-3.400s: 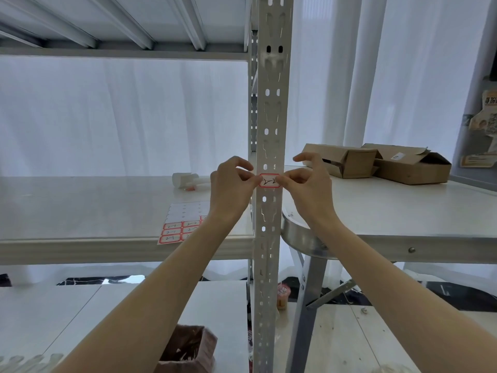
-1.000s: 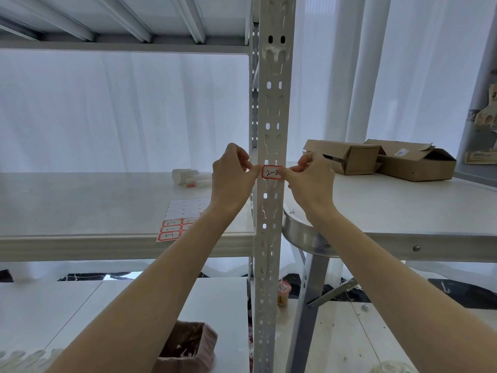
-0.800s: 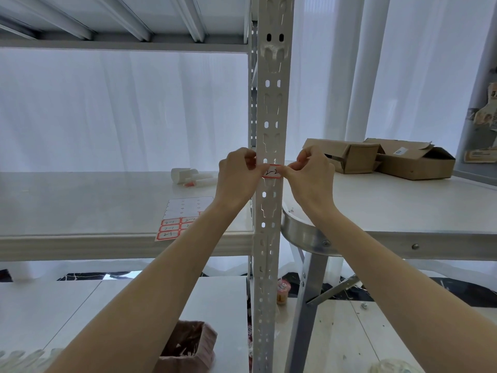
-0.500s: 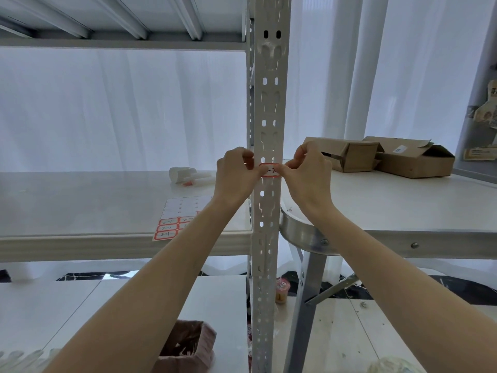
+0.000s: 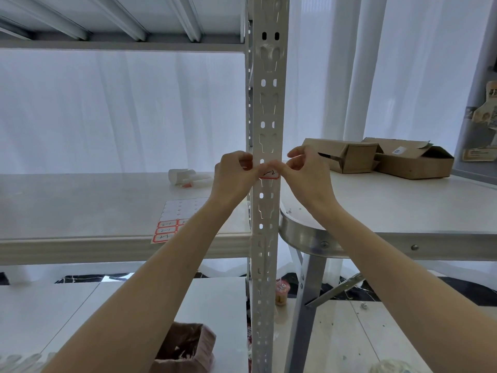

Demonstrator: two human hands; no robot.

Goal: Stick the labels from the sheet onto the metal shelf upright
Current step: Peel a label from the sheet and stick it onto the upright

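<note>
Pinching label [image 5: 270, 174]: left hand [image 5: 232, 180], right hand [image 5: 309, 175]

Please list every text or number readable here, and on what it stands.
"2-1" and "1-2", apparently, handwritten on the sheet; the lowest is unclear.
Handwritten mark on the label at the upright: half covered, unreadable.
Sticker on the cardboard box: too small.
Papers at the right edge: blurred.
</note>
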